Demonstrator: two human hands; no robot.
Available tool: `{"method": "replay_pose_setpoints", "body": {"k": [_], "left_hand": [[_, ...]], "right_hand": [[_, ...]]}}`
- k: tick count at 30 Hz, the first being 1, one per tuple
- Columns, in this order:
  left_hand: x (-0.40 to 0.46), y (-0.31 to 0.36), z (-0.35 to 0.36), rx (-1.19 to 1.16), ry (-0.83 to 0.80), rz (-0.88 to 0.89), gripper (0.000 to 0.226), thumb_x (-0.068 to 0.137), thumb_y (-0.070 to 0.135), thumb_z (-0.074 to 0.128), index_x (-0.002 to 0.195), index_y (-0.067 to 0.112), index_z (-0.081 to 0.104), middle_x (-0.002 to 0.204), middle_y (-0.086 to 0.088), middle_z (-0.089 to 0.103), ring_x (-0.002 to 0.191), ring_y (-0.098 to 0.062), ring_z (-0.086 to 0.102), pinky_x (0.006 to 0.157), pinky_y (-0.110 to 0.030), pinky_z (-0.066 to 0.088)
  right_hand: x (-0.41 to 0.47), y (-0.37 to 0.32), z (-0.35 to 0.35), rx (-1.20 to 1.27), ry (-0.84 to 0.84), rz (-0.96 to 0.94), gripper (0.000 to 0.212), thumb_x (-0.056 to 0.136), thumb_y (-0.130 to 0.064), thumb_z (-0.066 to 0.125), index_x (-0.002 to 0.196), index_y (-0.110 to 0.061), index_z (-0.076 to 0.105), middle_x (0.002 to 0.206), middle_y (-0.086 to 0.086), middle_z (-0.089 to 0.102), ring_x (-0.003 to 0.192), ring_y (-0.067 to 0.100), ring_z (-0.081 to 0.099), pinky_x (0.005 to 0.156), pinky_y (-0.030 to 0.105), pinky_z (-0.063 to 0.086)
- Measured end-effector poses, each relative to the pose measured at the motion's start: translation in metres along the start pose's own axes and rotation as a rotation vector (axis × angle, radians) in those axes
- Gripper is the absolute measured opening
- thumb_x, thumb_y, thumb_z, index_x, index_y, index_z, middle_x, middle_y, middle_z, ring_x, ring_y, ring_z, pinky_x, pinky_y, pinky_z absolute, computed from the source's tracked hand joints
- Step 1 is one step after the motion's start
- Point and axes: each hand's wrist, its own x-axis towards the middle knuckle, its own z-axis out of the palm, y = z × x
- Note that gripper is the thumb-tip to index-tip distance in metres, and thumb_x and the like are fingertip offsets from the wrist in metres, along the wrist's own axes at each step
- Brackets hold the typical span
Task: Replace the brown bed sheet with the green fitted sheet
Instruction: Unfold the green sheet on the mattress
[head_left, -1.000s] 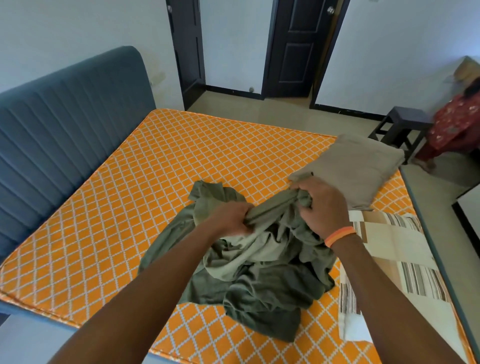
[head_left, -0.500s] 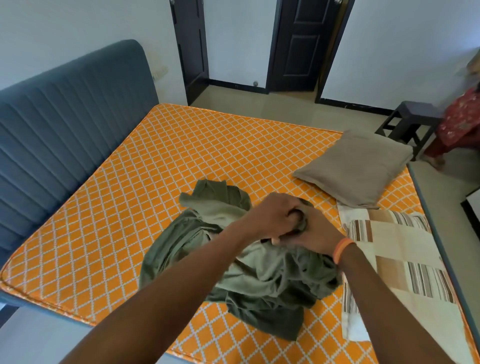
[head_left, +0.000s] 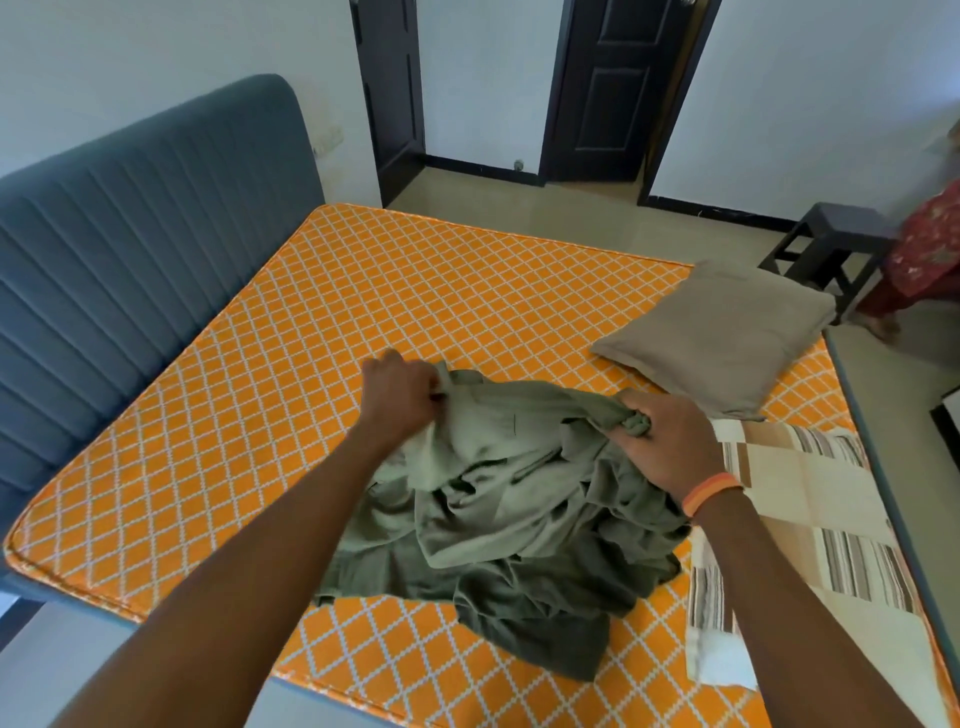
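The green fitted sheet (head_left: 498, 509) lies crumpled on the bare orange diamond-patterned mattress (head_left: 363, 312). My left hand (head_left: 400, 395) pinches an edge of the sheet at its far left. My right hand (head_left: 660, 436), with an orange wristband, grips a bunched part at the sheet's right. The fabric is stretched between both hands and lifted slightly above the heap. No brown bed sheet is on the mattress.
A brownish pillow (head_left: 722, 332) lies at the mattress's far right, a striped beige pillow (head_left: 800, 525) beside my right arm. A grey padded headboard (head_left: 130, 223) stands at left. A dark stool (head_left: 826, 244) and a person in red (head_left: 930, 249) are at right; dark doors (head_left: 618, 88) behind.
My hands were together at the sheet's middle; now they have drawn apart, the left moving left and the right moving right, spreading the fabric between them.
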Motion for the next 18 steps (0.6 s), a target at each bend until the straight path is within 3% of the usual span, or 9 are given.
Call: {"method": "replay_pose_setpoints", "body": {"k": [4,7,9,12,15,16,18], "left_hand": [[0.014,-0.05,-0.024,-0.096,0.306,-0.076,0.017,0.073,0.015,0.068,0.089,0.011,0.072,0.072,-0.017,0.064,0.074,-0.037,0.058,0.066,-0.04,0.047],[0.02,-0.069,-0.038,-0.369,0.41,-0.187,0.021,0.076,0.01,0.061,0.094,0.007,0.071,0.091,-0.017,0.066,0.088,-0.037,0.06,0.073,-0.039,0.046],[0.018,-0.071,-0.042,-0.635,0.321,-0.275,0.028,0.08,0.017,0.052,0.096,0.004,0.07,0.099,-0.02,0.067,0.095,-0.037,0.061,0.078,-0.037,0.044],[-0.008,-0.035,-0.042,-0.757,0.05,-0.029,0.047,0.083,0.032,0.038,0.095,0.004,0.073,0.095,-0.017,0.069,0.092,-0.033,0.064,0.08,-0.037,0.048],[-0.042,0.023,-0.047,-0.753,-0.242,0.221,0.033,0.095,0.024,0.045,0.103,0.002,0.068,0.097,-0.014,0.067,0.09,-0.026,0.062,0.076,-0.032,0.048],[-0.05,0.037,-0.048,-0.814,-0.277,0.272,0.028,0.097,0.019,0.047,0.1,0.0,0.066,0.092,-0.014,0.065,0.084,-0.025,0.06,0.071,-0.031,0.046],[-0.061,0.047,-0.05,-1.026,-0.276,0.284,0.024,0.096,0.018,0.05,0.089,-0.003,0.06,0.076,-0.014,0.056,0.069,-0.02,0.052,0.063,-0.033,0.041]], "right_hand": [[0.005,-0.006,-0.002,0.006,0.092,0.055,0.017,0.08,-0.013,0.077,0.097,-0.013,0.075,0.079,0.012,0.072,0.075,0.034,0.065,0.064,0.038,0.052],[0.01,-0.015,0.006,-0.004,0.179,0.13,0.018,0.082,-0.018,0.077,0.096,-0.008,0.074,0.079,0.015,0.071,0.076,0.037,0.065,0.063,0.037,0.051],[0.012,-0.017,0.012,-0.016,0.192,0.174,0.03,0.083,-0.043,0.073,0.085,-0.013,0.07,0.074,0.008,0.067,0.072,0.032,0.063,0.059,0.037,0.051],[0.012,-0.032,0.027,0.032,0.103,0.182,0.058,0.07,-0.075,0.063,0.076,-0.017,0.062,0.101,-0.002,0.053,0.074,0.017,0.054,0.059,0.035,0.047],[0.008,-0.072,0.037,0.226,-0.127,0.051,0.054,0.055,-0.068,0.082,0.092,-0.03,0.072,0.14,-0.013,0.045,0.105,0.003,0.054,0.083,0.03,0.049],[0.005,-0.085,0.04,0.353,-0.191,0.029,0.055,0.054,-0.059,0.089,0.1,-0.034,0.072,0.14,-0.015,0.051,0.11,0.002,0.057,0.09,0.031,0.05],[0.0,-0.099,0.044,0.605,-0.246,0.042,0.044,0.062,-0.034,0.093,0.101,-0.026,0.073,0.11,-0.008,0.072,0.101,0.008,0.068,0.089,0.041,0.055]]}}
